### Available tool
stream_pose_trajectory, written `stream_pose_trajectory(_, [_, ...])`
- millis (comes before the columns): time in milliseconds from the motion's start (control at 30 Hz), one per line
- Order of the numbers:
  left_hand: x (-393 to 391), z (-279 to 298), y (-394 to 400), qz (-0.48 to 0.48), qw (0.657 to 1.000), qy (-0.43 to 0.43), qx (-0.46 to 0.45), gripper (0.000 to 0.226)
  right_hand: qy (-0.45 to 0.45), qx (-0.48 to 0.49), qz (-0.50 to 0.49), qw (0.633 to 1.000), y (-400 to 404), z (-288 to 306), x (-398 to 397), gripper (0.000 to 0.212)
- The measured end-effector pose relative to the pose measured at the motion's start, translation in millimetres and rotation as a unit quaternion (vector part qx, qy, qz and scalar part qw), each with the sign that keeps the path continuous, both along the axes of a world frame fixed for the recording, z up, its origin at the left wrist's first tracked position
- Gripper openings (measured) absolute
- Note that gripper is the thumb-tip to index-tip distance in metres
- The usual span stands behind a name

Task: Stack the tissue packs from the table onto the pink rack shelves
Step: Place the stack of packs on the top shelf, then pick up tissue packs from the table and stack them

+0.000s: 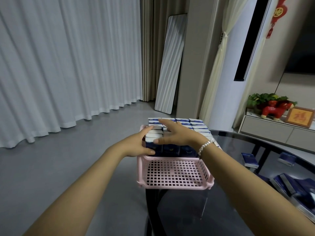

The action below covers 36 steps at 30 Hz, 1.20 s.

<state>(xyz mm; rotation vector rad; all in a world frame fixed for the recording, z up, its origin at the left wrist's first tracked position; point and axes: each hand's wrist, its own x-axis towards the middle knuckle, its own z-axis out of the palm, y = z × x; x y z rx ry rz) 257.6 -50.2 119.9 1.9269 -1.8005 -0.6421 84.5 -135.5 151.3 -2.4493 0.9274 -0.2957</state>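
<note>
pink rack [173,184] top shelf packed with tissue packs [196,124] | left hand [139,144] grips stack corner, right hand [172,135] flat, fingers spread on top | packs light, soft, slippery wrap: you squeeze the sides | spare packs [249,160] on table [238,193]

This is a home living room: beside the white floor air conditioner [238,68] there are long curtains [68,65], a leaning mirror [170,65], and a low cabinet [272,132] with red ornaments [274,109].
</note>
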Motion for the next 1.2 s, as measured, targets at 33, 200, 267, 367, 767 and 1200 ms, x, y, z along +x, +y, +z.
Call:
stream_pose_trajectory(33, [-1, 2, 0, -0.002, 1.0, -0.01, 0.012, 0.097, -0.001, -0.001, 0.006, 1.0, -1, -1, -1, 0.073])
stream_pose_trajectory(200, [-4, 7, -3, -0.008, 0.998, 0.015, 0.061, 0.088, 0.04, -0.101, 0.013, 0.994, 5, -7, -2, 0.044])
stream_pose_trajectory(267, [-7, 6, -1, -0.002, 0.997, 0.061, 0.056, 0.081, 0.051, -0.123, 0.014, 0.991, 8, -7, -4, 0.043])
stream_pose_trajectory(367, [-15, 1, 3, 0.032, 0.994, 0.099, 0.024, 0.071, 0.076, -0.132, 0.014, 0.988, 11, -5, -5, 0.044])
stream_pose_trajectory(767, [-96, -2, 37, 0.102, 0.961, -0.027, -0.255, 0.046, -0.17, -0.183, -0.09, 0.964, 57, -21, -88, 0.034])
stream_pose_trajectory(1200, [-269, -65, 75, 0.014, 0.96, 0.121, -0.251, 0.046, -0.158, -0.178, -0.235, 0.942, 132, -84, -267, 0.023])
